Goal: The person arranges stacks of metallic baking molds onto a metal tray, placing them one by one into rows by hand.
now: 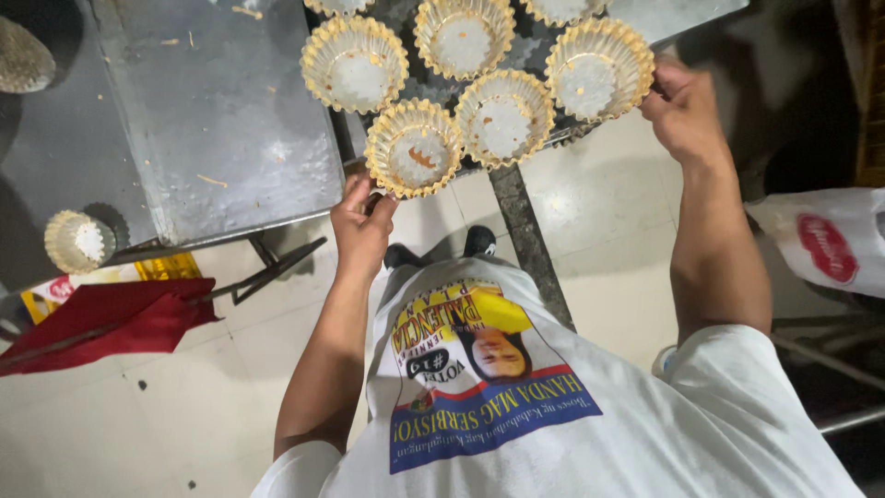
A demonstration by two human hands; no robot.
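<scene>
A dark tray (533,44) carries several fluted yellowish tart moulds, each with a pale, floury bottom. My left hand (362,219) grips the tray's near edge, just below the mould (414,148) that has a brown crumb in it. My right hand (683,111) holds the tray's right edge, fingers against the rightmost mould (599,69). The tray sits level at the edge of a metal table (221,111), partly overhanging the floor. Below, my white printed shirt and dark shoes are in view.
The metal table top bears a few crumbs. A single fluted mould (78,242) stands on a lower dark surface at left. A red cloth (111,318) lies below it. A white plastic bag (830,242) hangs at right. A metal leg (530,235) runs down to the tiled floor.
</scene>
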